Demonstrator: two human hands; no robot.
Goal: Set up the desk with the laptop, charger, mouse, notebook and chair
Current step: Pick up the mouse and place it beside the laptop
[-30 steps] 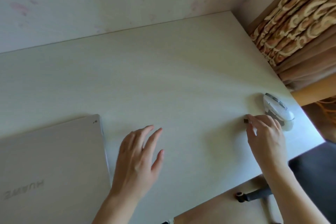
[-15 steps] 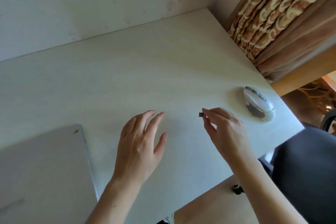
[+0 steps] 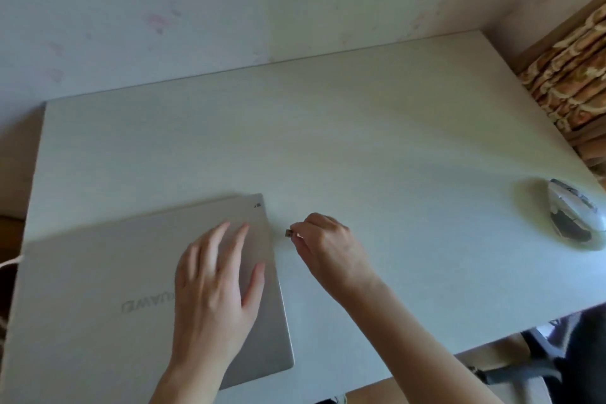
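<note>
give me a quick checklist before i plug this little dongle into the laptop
1. Dongle pinched in right hand: ok.
2. Plug end facing the laptop edge: ok.
3. Left hand over the lid to steady it: ok, though contact cannot be told.
4. Port on that edge visible and lined up: cannot tell.
5. Lid open for use: not ok, closed.
6. Mouse on the desk, clear of the hands: ok.

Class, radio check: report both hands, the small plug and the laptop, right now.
Left hand flat over closed laptop lid. Right hand pinching small USB dongle, just off laptop's right edge, not inserted. Mouse far right on desk. Nothing between.
</note>
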